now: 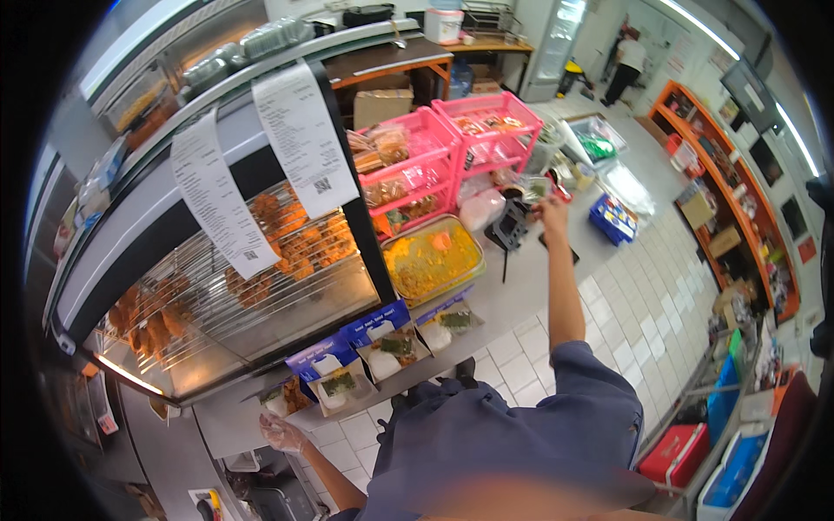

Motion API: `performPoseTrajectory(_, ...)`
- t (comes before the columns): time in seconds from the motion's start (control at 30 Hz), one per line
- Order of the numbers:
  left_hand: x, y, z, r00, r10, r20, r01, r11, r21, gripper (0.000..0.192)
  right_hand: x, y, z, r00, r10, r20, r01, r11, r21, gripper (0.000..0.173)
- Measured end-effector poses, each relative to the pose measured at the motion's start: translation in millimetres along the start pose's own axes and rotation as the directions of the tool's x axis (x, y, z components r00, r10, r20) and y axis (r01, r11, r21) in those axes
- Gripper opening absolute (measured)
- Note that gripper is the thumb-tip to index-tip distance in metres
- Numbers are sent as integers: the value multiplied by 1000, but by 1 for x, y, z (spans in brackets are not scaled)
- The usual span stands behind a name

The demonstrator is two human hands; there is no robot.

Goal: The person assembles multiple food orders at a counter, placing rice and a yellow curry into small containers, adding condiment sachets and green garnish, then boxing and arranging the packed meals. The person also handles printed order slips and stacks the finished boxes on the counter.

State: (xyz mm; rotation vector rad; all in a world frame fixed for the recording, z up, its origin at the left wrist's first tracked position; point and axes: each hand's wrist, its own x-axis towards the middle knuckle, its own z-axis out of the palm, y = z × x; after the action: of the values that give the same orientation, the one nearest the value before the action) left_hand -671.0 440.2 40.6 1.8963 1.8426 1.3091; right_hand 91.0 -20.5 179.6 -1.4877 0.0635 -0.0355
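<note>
My left hand [283, 434], in a clear plastic glove, is beside the counter's front edge, just below an open food box [285, 398] with rice and fried pieces; whether it touches the box I cannot tell. Three more open boxes with rice and dark green leafy sheets stand in a row to its right, such as one box [391, 358] near the middle. My right hand [547, 211] reaches far over the counter, near a black stand [508, 225] and a small clear packet with something green [539, 187]; its grip is too small to make out.
A heated display case [313, 319] of fried chicken, hung with printed paper strips, stands at left. Beside it are a metal tray of yellow food [433, 260] and pink racks [449, 150] of packets. A blue box [614, 219] lies at the counter's far edge. A person [629, 65] stands far back.
</note>
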Motion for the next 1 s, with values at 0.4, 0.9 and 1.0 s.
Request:
performPoseTrajectory(0.4, -90, 29, -21, 886, -350, 305, 450, 811, -373, 35, 247, -123, 60, 966, 110, -236, -79, 987, 138, 40)
performPoseTrajectory(0.9, -94, 139, -26, 927, -138, 349, 318, 781, -538, 31, -226, -279, 367, 495, -774, 394, 710, 622, 330, 61)
performPoseTrajectory(1.0, -91, 163, -27, 918, -87, 386, 313, 759, -571, 28, -250, -302, 379, 403, -859, 316, 908, 419, -19, 54)
